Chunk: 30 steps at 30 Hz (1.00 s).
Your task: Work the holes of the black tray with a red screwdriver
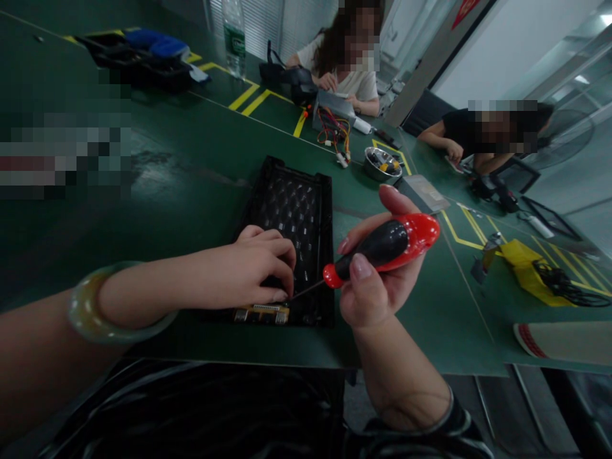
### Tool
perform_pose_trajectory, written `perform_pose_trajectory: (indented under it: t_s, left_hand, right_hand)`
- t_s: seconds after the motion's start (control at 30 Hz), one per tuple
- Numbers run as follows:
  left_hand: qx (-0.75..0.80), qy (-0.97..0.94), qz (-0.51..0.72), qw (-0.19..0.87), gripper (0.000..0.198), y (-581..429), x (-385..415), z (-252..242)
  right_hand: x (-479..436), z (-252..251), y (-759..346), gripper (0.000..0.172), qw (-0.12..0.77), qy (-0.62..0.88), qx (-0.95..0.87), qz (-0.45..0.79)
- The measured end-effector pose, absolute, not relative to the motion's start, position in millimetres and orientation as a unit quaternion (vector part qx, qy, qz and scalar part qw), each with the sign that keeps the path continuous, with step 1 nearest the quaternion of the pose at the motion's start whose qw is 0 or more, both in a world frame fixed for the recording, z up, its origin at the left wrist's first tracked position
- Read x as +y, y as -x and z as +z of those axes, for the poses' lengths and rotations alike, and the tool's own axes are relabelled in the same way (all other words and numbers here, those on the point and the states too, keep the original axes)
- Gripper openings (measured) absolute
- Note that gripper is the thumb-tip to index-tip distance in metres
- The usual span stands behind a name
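Observation:
A red and black screwdriver (382,248) is gripped in my right hand (377,287), its thin shaft slanting down to the left. Its tip meets the edge of a small circuit board (262,313) with metal ports, at the near end of a black plastic panel (296,210) with a perforated middle. My left hand (258,264) rests over the panel, fingers curled and pressed together beside the screwdriver tip. What these fingers pinch, if anything, is hidden.
A metal bowl of small parts (382,164) and a power supply with wires (332,111) stand beyond the panel. A yellow tray with black cables (535,274) lies right, near a white cylinder (564,341). A bottle (234,41) and black tray (138,60) are far left. Two people sit opposite.

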<state>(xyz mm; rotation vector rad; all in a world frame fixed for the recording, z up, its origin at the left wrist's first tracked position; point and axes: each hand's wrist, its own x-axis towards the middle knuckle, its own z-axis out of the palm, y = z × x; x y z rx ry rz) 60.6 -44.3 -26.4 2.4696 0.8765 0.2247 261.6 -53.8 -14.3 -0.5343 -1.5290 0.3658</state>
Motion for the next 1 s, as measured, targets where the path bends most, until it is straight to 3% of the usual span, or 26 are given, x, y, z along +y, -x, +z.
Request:
perform_pose_trajectory:
  t_s: [0.4, 0.57, 0.67, 0.77, 1.0]
  left_hand:
    - [0.302, -0.916, 0.098, 0.245, 0.008, -58, -45, -32]
    - [0.296, -0.921, 0.1, 0.234, 0.011, -56, -44, -36]
    - [0.291, -0.922, 0.106, 0.231, 0.011, -55, -43, -37]
    - [0.288, -0.921, 0.11, 0.24, 0.011, -55, -43, -36]
    - [0.299, -0.917, 0.105, 0.243, 0.014, -57, -47, -30]
  right_hand:
    - [-48, -18, -264, 0.066, 0.645, 0.201, -0.722, 0.146]
    - [-52, -8, -266, 0.078, 0.611, 0.14, -0.726, 0.281]
    - [-55, -4, -266, 0.074, 0.6, 0.131, -0.718, 0.327]
    - [-53, -7, -264, 0.062, 0.596, 0.121, -0.74, 0.288]
    - [-37, -18, -274, 0.068, 0.584, 0.129, -0.777, 0.196]
